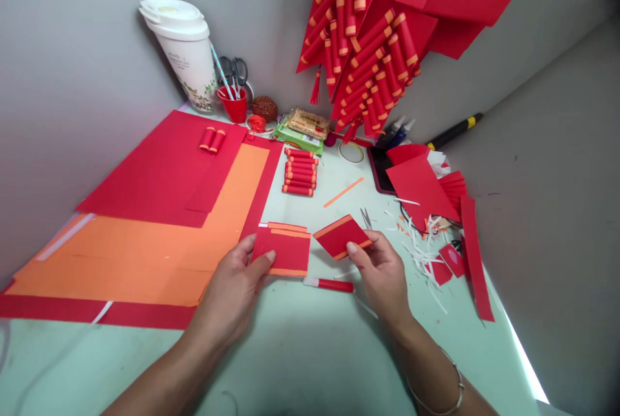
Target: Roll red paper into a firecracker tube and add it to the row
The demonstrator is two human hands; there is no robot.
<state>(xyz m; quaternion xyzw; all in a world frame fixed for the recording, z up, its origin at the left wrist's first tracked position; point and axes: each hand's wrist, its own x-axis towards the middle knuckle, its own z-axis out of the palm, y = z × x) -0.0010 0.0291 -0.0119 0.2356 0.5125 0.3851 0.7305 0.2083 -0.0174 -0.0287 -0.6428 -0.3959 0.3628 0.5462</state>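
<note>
My left hand (pixel 239 283) pinches a red paper piece with orange edge strips (pixel 290 253) between thumb and fingers; more orange-edged layers show along its top. In my right hand (pixel 382 270) is another red paper card with orange bands (pixel 341 237), held tilted by its right corner. The two pieces are close together but apart. Below them on the table lies a red tube with a white end (pixel 334 285). Small scissors (pixel 367 218) lie just beyond my right hand. Several rolled red paper tubes with orange ends (pixel 300 172) are lined up farther back.
Large red sheets (pixel 165 170) and orange sheets (pixel 145 261) cover the left side. At the back stand a white lidded cup (pixel 186 57) and a red pot (pixel 234 106) holding scissors. Paper scraps (pixel 426 261) and a phone (pixel 381 170) lie right. Red tube decorations (pixel 382 73) hang above.
</note>
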